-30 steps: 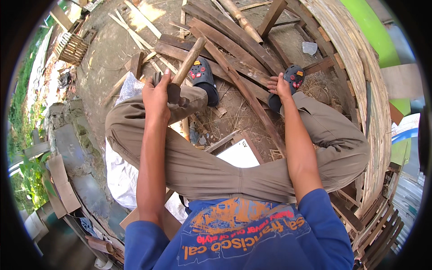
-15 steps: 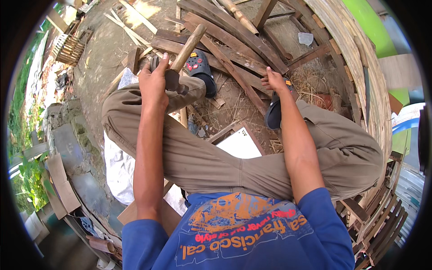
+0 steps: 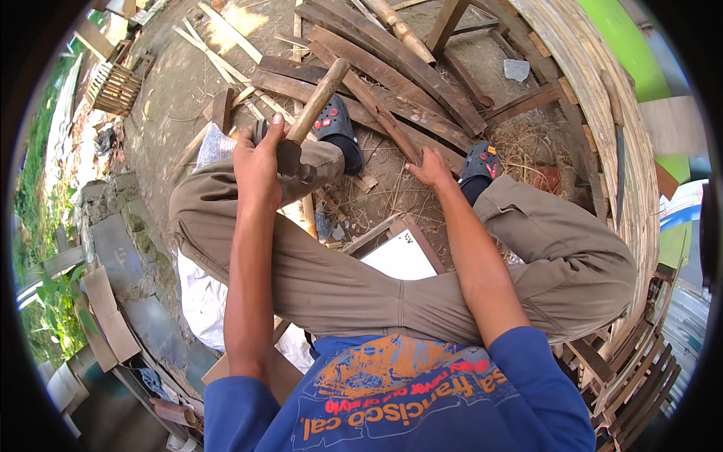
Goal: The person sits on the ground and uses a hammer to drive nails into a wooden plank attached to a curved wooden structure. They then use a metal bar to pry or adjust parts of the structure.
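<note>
My left hand [image 3: 259, 161] is closed around a hammer [image 3: 295, 155] just below its dark metal head, over my left knee. Its wooden handle [image 3: 319, 98] points up and away toward my left shoe [image 3: 339, 129]. My right hand [image 3: 431, 168] rests with spread fingers on the near end of a dark wooden slat [image 3: 385, 120] lying on the dirt between my feet. The hand holds nothing. My right shoe [image 3: 480, 162] sits just right of that hand.
More dark planks [image 3: 392, 53] and a bamboo pole [image 3: 399, 30] lie piled ahead. A curved woven bamboo wall [image 3: 602, 128] runs along the right. A white board [image 3: 399, 256] lies under my legs, a white sack [image 3: 203, 294] at left, and a small slatted crate [image 3: 113, 87] at far left.
My right hand has left the right shoe and moved left onto the slat's near end. My left hand rose slightly with the hammer, then came back down.
</note>
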`<move>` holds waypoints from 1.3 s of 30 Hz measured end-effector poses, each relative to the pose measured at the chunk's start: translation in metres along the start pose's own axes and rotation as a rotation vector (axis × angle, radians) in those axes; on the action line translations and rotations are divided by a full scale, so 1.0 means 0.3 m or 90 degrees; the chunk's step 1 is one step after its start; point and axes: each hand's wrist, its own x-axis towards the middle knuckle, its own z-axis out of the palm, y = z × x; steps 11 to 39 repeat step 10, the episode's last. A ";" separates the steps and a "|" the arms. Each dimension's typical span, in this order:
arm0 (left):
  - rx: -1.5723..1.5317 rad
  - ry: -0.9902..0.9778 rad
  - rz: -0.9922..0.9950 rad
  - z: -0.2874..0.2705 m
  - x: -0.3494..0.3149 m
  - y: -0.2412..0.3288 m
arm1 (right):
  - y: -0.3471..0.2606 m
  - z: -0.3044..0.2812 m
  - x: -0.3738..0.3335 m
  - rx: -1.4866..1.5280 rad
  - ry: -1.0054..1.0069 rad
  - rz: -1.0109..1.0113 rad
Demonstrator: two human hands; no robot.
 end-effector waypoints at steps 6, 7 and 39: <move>-0.010 0.047 -0.006 -0.025 0.038 -0.036 | -0.016 -0.032 -0.004 -0.006 -0.087 0.102; -0.003 0.063 -0.004 -0.041 0.046 -0.047 | -0.013 -0.031 0.008 0.000 -0.096 0.114; -0.011 0.094 -0.006 -0.084 0.070 -0.075 | 0.013 -0.047 0.075 -0.034 -0.222 0.061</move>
